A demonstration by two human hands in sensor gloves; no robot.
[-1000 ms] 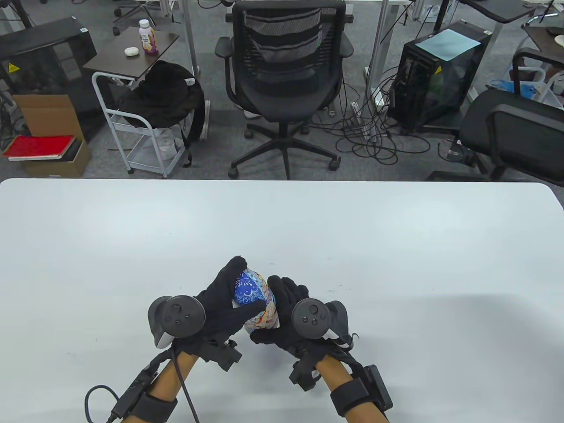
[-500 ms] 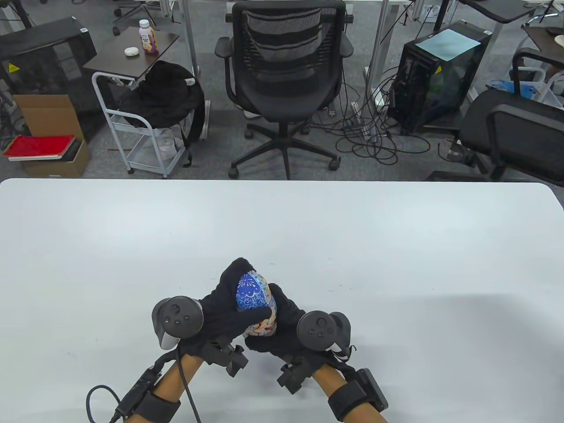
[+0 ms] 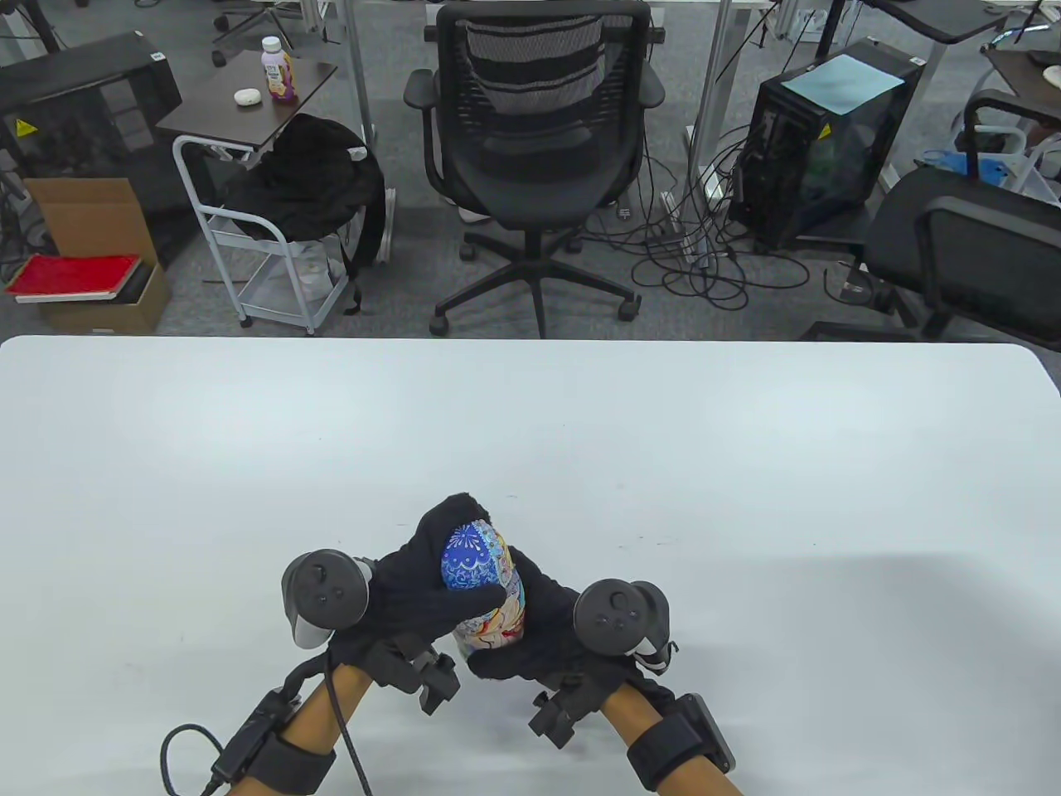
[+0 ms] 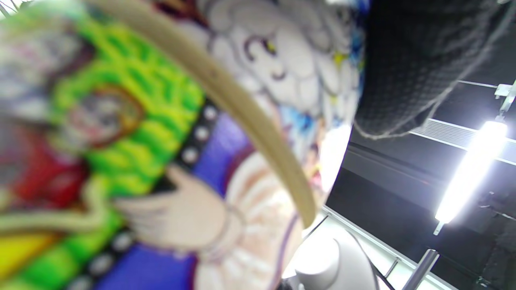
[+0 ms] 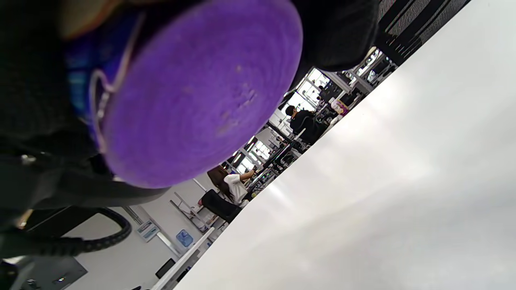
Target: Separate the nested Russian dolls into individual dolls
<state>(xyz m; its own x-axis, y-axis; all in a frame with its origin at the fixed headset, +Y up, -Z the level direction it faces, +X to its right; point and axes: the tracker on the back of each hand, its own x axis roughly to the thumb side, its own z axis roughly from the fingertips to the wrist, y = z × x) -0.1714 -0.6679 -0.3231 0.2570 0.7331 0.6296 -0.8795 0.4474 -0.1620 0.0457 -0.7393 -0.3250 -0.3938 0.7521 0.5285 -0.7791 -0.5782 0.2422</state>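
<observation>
A painted nesting doll [image 3: 483, 584] with a blue patterned head is held just above the white table [image 3: 746, 464], near its front edge. My left hand [image 3: 435, 568] grips the head half, thumb across the front. Cupping the lower half from the right and below is my right hand [image 3: 539, 622]. In the left wrist view the doll [image 4: 169, 161] fills the frame, blurred, with a tan wooden rim [image 4: 258, 133] curving across it and a gloved finger [image 4: 415, 60] beside it. The right wrist view shows the doll's flat purple base [image 5: 193, 92] ringed by gloved fingers [image 5: 334, 32].
A black office chair [image 3: 535, 141] stands beyond the table's far edge. Left of it stands a white cart with a dark bag [image 3: 298, 191], and a computer tower [image 3: 821, 141] sits to the right. A tracker [image 3: 327, 593] rides on each hand.
Both hands have kept their hold on the doll. The right hand has slid a little down and to the right, and the doll now stands slightly more upright.
</observation>
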